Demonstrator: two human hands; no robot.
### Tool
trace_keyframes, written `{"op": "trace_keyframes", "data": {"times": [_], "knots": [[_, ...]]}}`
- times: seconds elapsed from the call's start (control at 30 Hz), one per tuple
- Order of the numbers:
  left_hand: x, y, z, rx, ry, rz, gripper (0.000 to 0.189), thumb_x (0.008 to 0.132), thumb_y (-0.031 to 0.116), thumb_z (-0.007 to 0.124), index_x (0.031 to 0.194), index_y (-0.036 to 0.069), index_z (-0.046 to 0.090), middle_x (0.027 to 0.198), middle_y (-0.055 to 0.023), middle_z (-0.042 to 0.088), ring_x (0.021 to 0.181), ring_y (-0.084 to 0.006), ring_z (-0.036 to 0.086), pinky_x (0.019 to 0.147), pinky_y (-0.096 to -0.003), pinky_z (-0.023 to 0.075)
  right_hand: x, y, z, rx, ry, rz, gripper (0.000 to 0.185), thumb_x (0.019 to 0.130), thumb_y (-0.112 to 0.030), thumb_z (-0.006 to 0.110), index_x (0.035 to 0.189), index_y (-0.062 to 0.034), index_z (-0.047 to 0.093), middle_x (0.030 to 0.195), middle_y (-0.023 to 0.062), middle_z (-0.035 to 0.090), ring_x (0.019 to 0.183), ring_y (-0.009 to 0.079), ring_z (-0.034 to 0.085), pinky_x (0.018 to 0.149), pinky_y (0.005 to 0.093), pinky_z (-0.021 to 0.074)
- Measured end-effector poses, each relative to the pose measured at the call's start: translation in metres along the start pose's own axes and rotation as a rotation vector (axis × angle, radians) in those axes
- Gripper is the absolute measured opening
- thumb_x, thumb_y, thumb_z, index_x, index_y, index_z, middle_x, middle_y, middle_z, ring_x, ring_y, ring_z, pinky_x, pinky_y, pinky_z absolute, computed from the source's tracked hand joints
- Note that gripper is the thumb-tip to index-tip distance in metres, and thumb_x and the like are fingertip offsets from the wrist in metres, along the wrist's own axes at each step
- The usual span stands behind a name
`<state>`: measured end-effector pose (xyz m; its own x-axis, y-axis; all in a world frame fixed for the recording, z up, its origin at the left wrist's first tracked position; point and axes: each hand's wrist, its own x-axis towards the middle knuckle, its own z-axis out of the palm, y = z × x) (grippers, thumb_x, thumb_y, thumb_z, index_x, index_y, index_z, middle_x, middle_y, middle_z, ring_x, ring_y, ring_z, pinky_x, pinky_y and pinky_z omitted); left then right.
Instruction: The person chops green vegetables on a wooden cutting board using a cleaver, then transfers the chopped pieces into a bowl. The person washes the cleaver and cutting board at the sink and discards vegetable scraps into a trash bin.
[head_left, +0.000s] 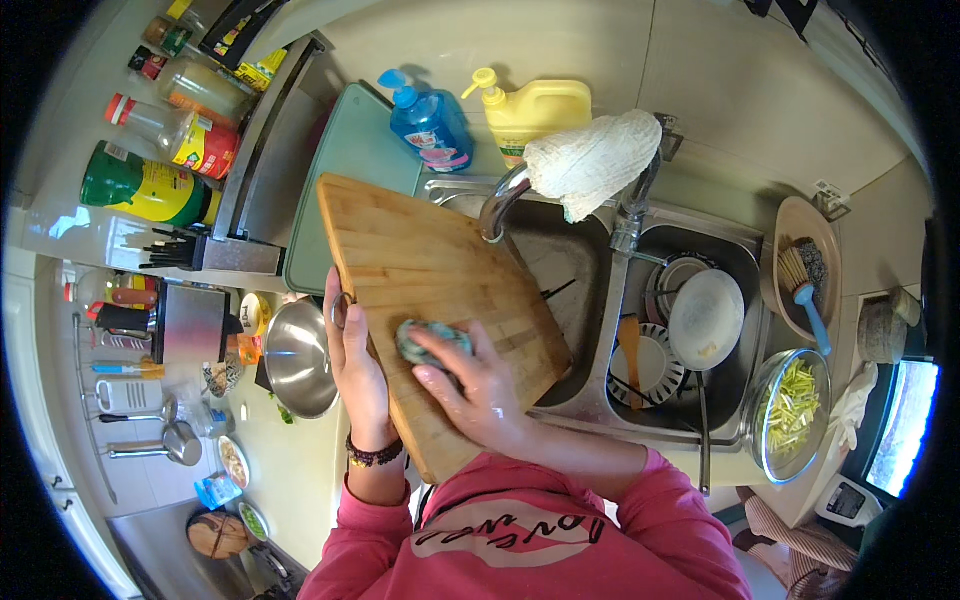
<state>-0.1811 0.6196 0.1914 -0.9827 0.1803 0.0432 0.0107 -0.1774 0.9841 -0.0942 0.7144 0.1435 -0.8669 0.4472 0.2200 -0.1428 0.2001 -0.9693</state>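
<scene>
A wooden cutting board (450, 270) is held tilted in front of me, its far corner reaching over the left basin of the steel sink (574, 251). My left hand (358, 367) grips its left edge, beside a metal hanging ring (341, 309). Pressed against the board's face is a greenish scrubbing pad (420, 341), under the fingers of my right hand (472, 382). That hand looks wet. Above the board curves the chrome faucet (502, 199), with a white cloth (596, 161) draped over its neck.
The right basin holds a pan (706, 319), a plate (649, 356) and a wooden spatula (630, 356). A glass bowl of cut vegetables (791, 412) stands at the right. Soap bottles (431, 127) line the wall. A steel bowl (301, 356) sits left.
</scene>
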Motion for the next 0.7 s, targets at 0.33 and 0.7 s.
{"op": "trace_keyframes", "data": {"times": [0.33, 0.7], "knots": [[-0.002, -0.001, -0.026, 0.168, -0.005, 0.045, 0.059, 0.098, 0.022, 0.054, 0.147, 0.003, 0.027, 0.147, -0.0106, 0.037, 0.133, -0.019, 0.035, 0.111, -0.0333, 0.026, -0.012, 0.325, 0.014, -0.561, 0.065, 0.472, 0.029, 0.094, -0.022, 0.055, 0.114, -0.0045, 0.066, 0.107, 0.0289, 0.059, 0.087, 0.0449, 0.06, 0.076, 0.0499, 0.0478], [-0.002, 0.003, -0.008, 0.128, -0.022, 0.038, 0.054, 0.099, 0.014, 0.052, 0.147, 0.005, 0.029, 0.149, -0.0082, 0.034, 0.135, -0.0187, 0.034, 0.112, -0.033, 0.0252, 0.056, 0.346, 0.018, -0.14, 0.145, 0.537, 0.027, 0.09, -0.015, 0.062, 0.114, -0.0034, 0.065, 0.115, 0.0179, 0.063, 0.112, 0.0289, 0.057, 0.092, 0.0395, 0.0441]]}}
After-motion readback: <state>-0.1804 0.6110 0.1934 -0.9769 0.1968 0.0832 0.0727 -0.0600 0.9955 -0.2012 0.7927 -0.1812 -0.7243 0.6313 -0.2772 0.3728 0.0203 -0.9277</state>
